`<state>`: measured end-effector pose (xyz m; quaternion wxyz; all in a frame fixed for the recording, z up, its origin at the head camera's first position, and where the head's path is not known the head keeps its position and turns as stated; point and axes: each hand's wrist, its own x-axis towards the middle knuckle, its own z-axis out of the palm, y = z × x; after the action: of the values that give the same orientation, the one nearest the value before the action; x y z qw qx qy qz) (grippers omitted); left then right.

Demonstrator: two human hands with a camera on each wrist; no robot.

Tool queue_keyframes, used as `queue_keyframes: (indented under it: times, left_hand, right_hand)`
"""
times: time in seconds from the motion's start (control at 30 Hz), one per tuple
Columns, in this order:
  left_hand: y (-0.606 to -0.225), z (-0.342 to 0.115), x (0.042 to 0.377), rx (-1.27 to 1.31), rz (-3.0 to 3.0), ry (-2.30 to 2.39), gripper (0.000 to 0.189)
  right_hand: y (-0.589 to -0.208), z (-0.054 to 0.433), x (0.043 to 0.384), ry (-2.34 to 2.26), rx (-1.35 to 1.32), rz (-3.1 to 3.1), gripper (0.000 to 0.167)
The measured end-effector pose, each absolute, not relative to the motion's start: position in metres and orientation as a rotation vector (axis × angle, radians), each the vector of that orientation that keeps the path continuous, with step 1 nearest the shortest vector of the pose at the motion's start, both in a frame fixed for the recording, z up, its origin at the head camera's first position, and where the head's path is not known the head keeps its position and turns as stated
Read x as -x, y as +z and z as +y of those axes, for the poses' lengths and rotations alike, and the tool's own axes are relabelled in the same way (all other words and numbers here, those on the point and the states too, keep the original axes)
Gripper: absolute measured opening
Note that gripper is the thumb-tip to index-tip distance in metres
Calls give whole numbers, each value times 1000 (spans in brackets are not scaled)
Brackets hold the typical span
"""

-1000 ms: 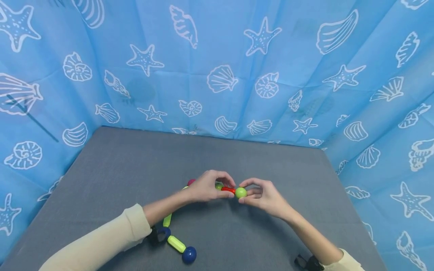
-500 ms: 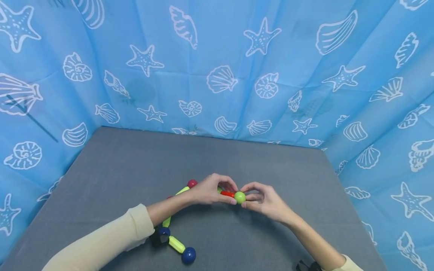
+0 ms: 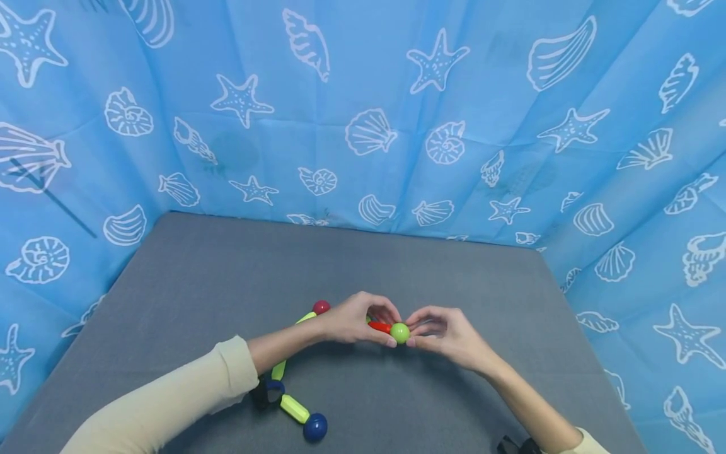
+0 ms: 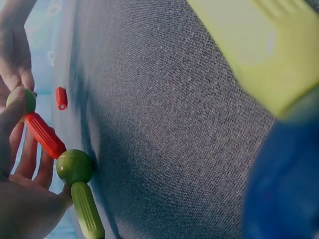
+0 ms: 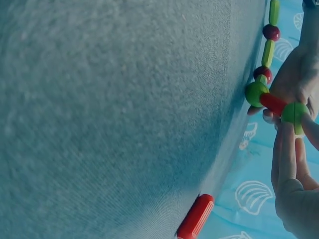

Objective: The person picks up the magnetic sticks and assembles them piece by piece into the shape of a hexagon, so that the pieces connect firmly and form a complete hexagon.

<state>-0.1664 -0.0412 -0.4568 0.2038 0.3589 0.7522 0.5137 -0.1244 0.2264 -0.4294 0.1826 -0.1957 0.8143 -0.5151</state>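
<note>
My left hand (image 3: 354,318) curls round a red magnetic building stick (image 3: 379,326), its fingertips close to the light green ball (image 3: 399,333) at the stick's end. From the other side, my right hand (image 3: 454,337) pinches that ball with thumb and fingers. The left wrist view shows the red stick (image 4: 45,134) joining this ball to a second green ball (image 4: 75,167), with a yellow-green stick (image 4: 87,211) attached beyond. In the right wrist view the chain continues through dark red balls (image 5: 271,33) and more yellow-green sticks (image 5: 268,53). The left hand hides part of the chain in the head view.
Under the left forearm, the chain runs toward a yellow-green stick (image 3: 295,408) and a dark blue ball (image 3: 315,427) near the front. A loose red stick (image 5: 197,216) lies on the grey tabletop (image 3: 255,265). Blue shell-print curtains (image 3: 340,94) surround the table.
Both hands have lowered slightly toward the front with the green ball and red stick. The right hand's fingertips have come closer to the left's.
</note>
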Motion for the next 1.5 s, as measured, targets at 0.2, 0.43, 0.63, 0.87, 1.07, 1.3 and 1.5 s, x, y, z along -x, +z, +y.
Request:
queue_keyframes:
  times: [0.2, 0.43, 0.63, 0.87, 1.07, 1.3, 1.5]
  left_hand:
    - [-457, -40, 169, -1013, 2062, 1429, 38]
    - [-455, -38, 169, -992, 2053, 1431, 37]
    - [-454, -38, 170, -969, 2045, 1432, 36]
    - [-455, -38, 169, -956, 2051, 1424, 36]
    - [-456, -38, 169, -958, 2046, 1427, 36]
    - [-456, -39, 169, -970, 2040, 1423, 36]
    - [-457, -39, 170, -966, 2029, 1434, 35]
  right_hand:
    - [-426, 228, 125, -1434, 572, 2315, 28]
    - [-417, 237, 129, -1426, 568, 2334, 32]
    - [-409, 257, 139, -1429, 524, 2405, 31]
    - [-415, 285, 154, -1330, 448, 2487, 37]
    - [-428, 304, 162, -1227, 448, 2454, 39]
    - [-440, 313, 167, -1140, 487, 2408, 39]
    - [-442, 311, 165, -1099, 494, 2453, 32]
